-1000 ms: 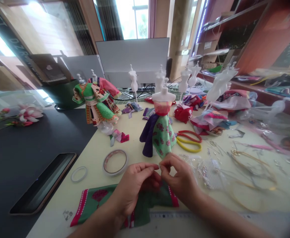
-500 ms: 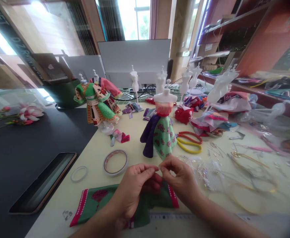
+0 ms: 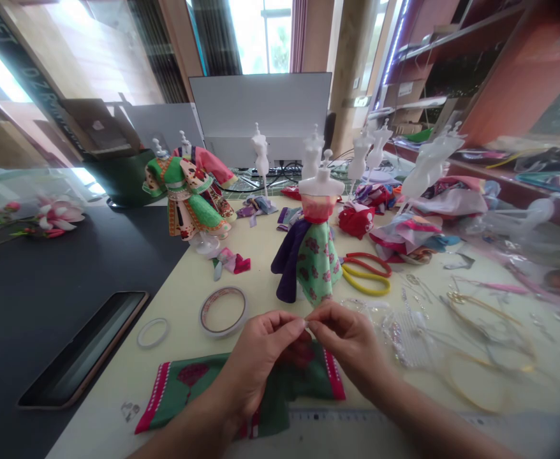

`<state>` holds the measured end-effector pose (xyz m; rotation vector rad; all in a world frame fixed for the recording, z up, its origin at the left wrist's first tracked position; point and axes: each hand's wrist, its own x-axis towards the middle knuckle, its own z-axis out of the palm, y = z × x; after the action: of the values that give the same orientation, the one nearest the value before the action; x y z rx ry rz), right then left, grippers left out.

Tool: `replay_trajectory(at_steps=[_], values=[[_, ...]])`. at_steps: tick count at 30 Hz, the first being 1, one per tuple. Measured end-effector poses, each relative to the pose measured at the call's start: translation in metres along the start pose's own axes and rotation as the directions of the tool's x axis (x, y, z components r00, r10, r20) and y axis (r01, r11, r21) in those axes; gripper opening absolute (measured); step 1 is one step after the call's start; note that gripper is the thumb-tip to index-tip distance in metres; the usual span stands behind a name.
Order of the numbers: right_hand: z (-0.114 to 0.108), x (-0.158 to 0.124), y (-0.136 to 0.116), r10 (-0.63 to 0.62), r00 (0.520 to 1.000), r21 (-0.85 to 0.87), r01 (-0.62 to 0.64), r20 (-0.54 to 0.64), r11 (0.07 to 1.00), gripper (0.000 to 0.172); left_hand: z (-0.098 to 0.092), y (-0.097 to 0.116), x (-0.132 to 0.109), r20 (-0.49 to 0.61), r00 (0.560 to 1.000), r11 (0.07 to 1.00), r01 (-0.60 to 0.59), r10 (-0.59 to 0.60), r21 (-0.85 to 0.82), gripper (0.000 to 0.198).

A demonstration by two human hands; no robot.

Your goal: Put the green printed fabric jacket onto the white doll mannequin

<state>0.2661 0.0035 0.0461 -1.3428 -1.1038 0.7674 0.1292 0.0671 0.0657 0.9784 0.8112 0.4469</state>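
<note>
My left hand (image 3: 256, 366) and my right hand (image 3: 349, 344) meet fingertip to fingertip above a green cloth with red borders (image 3: 179, 389). Both pinch something tiny between thumb and forefinger; it is too small to name. Just beyond my hands stands a small white mannequin (image 3: 321, 182) wearing a pink top, a purple wrap and a green flowered skirt (image 3: 313, 261). A roll of clear tape (image 3: 222, 311) lies to the left of my hands.
A dressed mannequin in green and pink (image 3: 189, 197) stands at the back left, bare white mannequins behind. Red and yellow scissors (image 3: 363, 271), fabric scraps (image 3: 414, 233), a thin ring (image 3: 152, 333), a ruler (image 3: 337, 417) and a tablet (image 3: 86, 347) lie around.
My hands have stayed pinched together and shifted very slightly up. The view has barely moved.
</note>
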Motion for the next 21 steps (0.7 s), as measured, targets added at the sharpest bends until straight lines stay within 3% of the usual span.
replay_trajectory(at_steps=[11, 21], values=[[-0.0001, -0.001, -0.0006, -0.032, 0.999, 0.003, 0.032, 0.005, 0.999, 0.01, 0.0006, -0.0003, -0.0013, -0.035, 0.999, 1.0, 0.024, -0.024, -0.005, 0.02], [-0.0018, -0.0014, -0.0019, 0.011, 0.998, 0.074, -0.015, 0.055, 0.997, 0.011, 0.0012, -0.0017, -0.0008, -0.052, 0.997, 0.998, 0.053, -0.055, -0.043, 0.019]])
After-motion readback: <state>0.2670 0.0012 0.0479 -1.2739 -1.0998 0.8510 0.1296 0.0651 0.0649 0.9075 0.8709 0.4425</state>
